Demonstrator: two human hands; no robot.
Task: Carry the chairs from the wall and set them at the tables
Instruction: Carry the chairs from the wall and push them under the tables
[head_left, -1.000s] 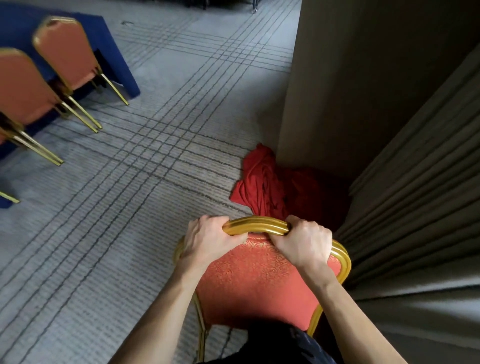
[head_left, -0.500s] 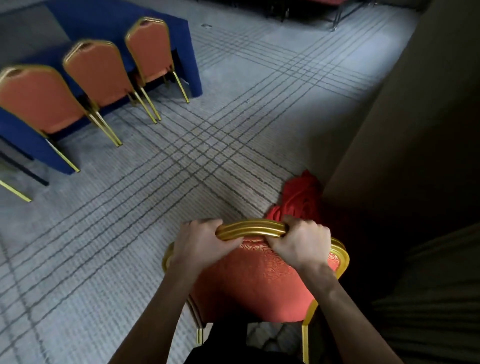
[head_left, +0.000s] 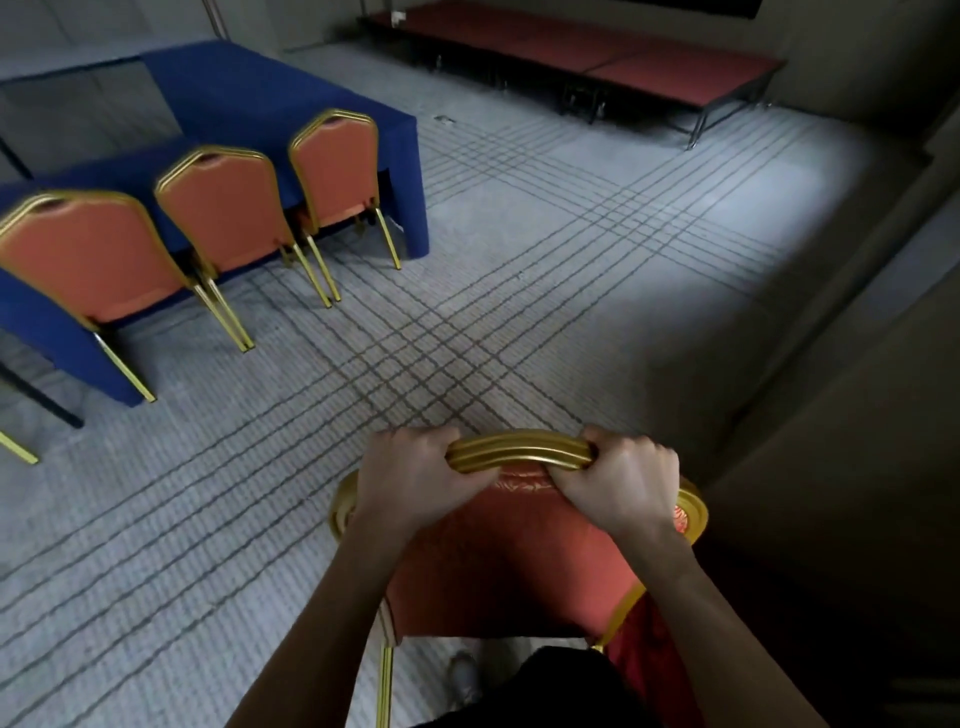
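Directly below me is a chair (head_left: 511, 561) with a gold frame and a red patterned back. My left hand (head_left: 410, 480) and my right hand (head_left: 621, 486) both grip the gold top rail of its backrest, a hand's width apart. At the upper left, three matching red-and-gold chairs (head_left: 223, 208) stand in a row with their backs toward me, tucked against tables draped in blue cloth (head_left: 270, 98).
Grey carpet with dark crossing lines covers the floor between me and the tables. A low red-topped stage platform (head_left: 613, 57) runs along the far wall. A dark wall or partition (head_left: 857, 415) rises on the right. A red cloth (head_left: 644, 654) lies beside the chair's right leg.
The view has swung left and up: the curtain and most of the red cloth have left the frame, and the tables, three chairs and stage have come into sight. Both hands keep their grip.
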